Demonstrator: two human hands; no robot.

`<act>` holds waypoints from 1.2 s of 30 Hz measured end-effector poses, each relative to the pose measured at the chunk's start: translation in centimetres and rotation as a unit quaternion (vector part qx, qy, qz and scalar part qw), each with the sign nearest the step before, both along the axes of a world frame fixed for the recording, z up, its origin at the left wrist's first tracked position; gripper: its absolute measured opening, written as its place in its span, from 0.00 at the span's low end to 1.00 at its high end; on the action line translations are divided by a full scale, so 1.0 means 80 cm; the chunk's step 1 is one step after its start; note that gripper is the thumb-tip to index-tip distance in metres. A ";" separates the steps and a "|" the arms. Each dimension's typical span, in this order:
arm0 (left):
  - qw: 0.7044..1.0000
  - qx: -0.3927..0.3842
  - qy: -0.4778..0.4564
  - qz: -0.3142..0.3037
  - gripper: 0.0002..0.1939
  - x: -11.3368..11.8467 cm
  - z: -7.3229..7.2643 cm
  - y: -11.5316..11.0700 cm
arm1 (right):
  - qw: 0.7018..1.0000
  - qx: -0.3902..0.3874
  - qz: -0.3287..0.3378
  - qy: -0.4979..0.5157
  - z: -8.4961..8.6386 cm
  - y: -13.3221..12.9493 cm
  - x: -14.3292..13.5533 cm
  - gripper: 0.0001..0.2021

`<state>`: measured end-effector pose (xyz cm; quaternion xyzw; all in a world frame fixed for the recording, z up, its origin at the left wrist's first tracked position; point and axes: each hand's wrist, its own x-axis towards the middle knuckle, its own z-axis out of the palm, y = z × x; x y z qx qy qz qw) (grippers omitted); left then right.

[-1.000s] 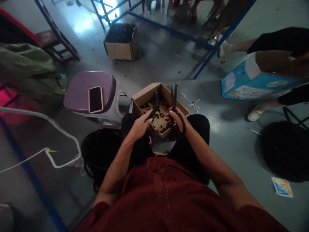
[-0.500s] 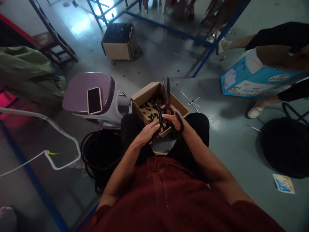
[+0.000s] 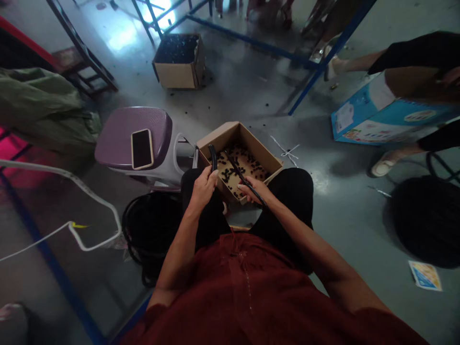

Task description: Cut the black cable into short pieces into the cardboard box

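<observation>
Floor [image 3: 233, 103] was the biggest thing in view, smooth and grey with a bit of shine, and a blue metal frame [image 3: 251, 39] stood on it up ahead. Off to the right sat a big blue printed cardboard box [image 3: 388, 124], with another person's legs beside it. On the left was a plastic stool with a purple seat and pale legs [image 3: 132, 120].

Right in front of the knees was a shallow open tan cardboard box [image 3: 255, 148]. The right hand [image 3: 256, 190] had its fingers closed around a pair of dark metal scissors with black handles [image 3: 234, 164], blades over the box and pointing away. They were pretty much edge-on, so I couldn't tell how far the blades were open. A black-screened phone in a pale case [image 3: 142, 149] lay flat on the stool.

The left hand [image 3: 204, 187] had a snug pinch on a curved black ribbed strip [image 3: 213, 157], its free end sticking up by the box's left side. Smallest were the short black pieces [image 3: 229, 173], scattered all over the box bottom.
</observation>
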<state>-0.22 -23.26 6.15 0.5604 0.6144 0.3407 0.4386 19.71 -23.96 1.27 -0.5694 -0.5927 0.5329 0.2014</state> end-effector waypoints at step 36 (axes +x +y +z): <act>0.998 -0.031 0.033 -0.037 0.18 -0.027 -0.027 0.034 | 0.992 -0.111 0.011 0.056 -0.052 0.001 0.017 0.21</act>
